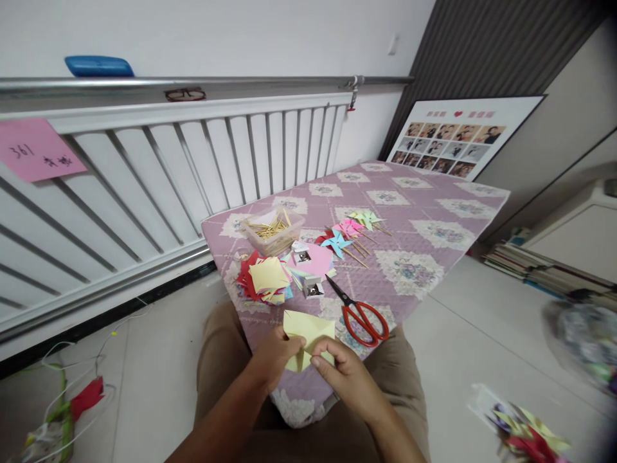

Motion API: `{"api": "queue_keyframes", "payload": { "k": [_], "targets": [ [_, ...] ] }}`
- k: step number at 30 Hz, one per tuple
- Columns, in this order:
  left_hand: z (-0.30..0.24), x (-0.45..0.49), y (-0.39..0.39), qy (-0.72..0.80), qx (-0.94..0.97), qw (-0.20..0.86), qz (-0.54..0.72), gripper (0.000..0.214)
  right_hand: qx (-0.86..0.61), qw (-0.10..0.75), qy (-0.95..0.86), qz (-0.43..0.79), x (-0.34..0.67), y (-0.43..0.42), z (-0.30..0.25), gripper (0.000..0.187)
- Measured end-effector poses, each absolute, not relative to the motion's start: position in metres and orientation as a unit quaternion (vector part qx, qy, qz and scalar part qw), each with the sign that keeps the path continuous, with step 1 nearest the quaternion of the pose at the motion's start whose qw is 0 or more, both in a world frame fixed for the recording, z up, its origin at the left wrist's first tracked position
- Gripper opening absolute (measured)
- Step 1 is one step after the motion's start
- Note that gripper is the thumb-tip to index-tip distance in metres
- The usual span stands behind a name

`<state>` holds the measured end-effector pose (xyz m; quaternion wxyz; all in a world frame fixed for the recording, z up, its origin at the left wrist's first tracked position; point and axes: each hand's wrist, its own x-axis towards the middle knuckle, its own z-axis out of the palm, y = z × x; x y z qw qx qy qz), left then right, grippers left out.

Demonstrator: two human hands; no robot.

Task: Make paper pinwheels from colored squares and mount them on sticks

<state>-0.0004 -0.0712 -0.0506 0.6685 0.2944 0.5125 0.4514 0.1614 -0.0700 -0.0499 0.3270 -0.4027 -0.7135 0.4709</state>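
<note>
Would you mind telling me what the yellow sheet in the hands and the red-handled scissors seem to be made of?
The yellow sheet looks like thin matte paper: it holds sharp folds. The scissors seem to have dark metal blades and glossy red handles, probably plastic.

Both hands, left hand point(276, 355) and right hand point(343, 376), pinch a pale yellow paper square point(308, 334) above the purple quilted surface point(424, 212), near red-handled metal scissors point(362, 316) and stacked coloured paper squares point(266, 278).

Scissors point(365, 315), paper stack point(267, 278) just beyond hands point(277, 357)
</note>
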Motion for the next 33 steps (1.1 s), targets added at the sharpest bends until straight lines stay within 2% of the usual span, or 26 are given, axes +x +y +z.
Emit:
{"api": "queue_keyframes", "payload": {
  "k": [4, 8, 20, 33],
  "targets": [
    [-0.048, 0.001, -0.070, 0.526, 0.289, 0.662, 0.449, 0.014, -0.434, 0.369, -0.676, 0.468, 0.153, -0.073, -0.058, 0.016],
    [-0.048, 0.001, -0.070, 0.504, 0.299, 0.673, 0.451, 0.024, -0.475, 0.393, -0.656, 0.436, 0.148, -0.074, -0.064, 0.017],
    [-0.051, 0.000, -0.070, 0.517, 0.304, 0.667, 0.441, 0.032, -0.504, 0.392, -0.661, 0.394, 0.148, -0.071, -0.063, 0.016],
    [-0.056, 0.000, -0.070, 0.543, 0.334, 0.642, 0.427, 0.027, -0.506, 0.377, -0.683, 0.368, 0.148, -0.071, -0.059, 0.016]
  ]
}}
